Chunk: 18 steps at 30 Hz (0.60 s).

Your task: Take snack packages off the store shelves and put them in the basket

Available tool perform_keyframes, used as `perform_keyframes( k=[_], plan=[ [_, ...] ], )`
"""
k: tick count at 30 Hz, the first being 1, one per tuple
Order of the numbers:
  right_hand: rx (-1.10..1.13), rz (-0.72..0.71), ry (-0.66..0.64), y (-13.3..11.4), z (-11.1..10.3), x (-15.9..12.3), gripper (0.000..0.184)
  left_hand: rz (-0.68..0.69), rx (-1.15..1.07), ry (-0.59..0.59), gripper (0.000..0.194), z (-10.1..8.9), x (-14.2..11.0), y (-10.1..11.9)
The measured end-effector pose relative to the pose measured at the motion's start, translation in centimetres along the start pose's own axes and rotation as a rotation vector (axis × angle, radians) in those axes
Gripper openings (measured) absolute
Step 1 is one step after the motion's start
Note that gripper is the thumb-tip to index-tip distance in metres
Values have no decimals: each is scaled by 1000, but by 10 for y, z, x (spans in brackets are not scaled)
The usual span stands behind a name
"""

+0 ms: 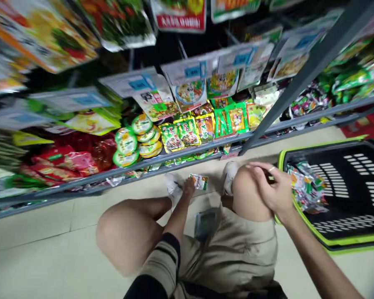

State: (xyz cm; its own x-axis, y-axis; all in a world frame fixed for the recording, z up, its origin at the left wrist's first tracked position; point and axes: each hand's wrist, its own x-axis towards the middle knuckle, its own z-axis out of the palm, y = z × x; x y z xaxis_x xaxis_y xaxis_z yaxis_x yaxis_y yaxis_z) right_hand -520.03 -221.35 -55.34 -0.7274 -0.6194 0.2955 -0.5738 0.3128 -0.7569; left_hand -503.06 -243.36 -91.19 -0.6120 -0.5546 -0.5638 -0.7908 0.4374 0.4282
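I am squatting in front of a shop shelf. My left hand (188,187) reaches down between my knees and is closed on a small white and green packet (199,181) lying on the floor. My right hand (272,187) rests on my right knee with fingers curled, beside the rim of a black and green shopping basket (345,238). Nothing shows inside that hand. The basket holds several small packets (305,187).
The low shelf edge (174,160) carries green round tubs (134,141), green and yellow sachets (199,128) and red packets (68,160). Hanging packets fill the racks above. A grey upright post (299,79) slants across the right. Pale floor tiles (43,257) lie under me.
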Motion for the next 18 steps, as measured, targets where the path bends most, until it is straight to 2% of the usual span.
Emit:
perform_keyframes(
  k=[3,5,9,12,14,16,18],
  plan=[
    [-22,69,103,0,-4,2,19,115,61,-72,57,28,33,3],
    [-29,117,179,1,-5,6,16,185,80,-114,67,40,53,7],
    [-75,150,245,7,-11,12,14,228,75,-171,60,45,71,18],
    [-34,170,252,10,-12,17,14,218,39,-234,45,33,67,29],
    [-8,178,220,11,-11,22,14,206,-5,-299,37,18,58,38],
    [9,184,176,12,-9,24,15,202,-75,-374,32,-5,47,53],
    [42,185,139,15,-7,23,18,237,-179,-454,30,-38,37,75]
  ],
)
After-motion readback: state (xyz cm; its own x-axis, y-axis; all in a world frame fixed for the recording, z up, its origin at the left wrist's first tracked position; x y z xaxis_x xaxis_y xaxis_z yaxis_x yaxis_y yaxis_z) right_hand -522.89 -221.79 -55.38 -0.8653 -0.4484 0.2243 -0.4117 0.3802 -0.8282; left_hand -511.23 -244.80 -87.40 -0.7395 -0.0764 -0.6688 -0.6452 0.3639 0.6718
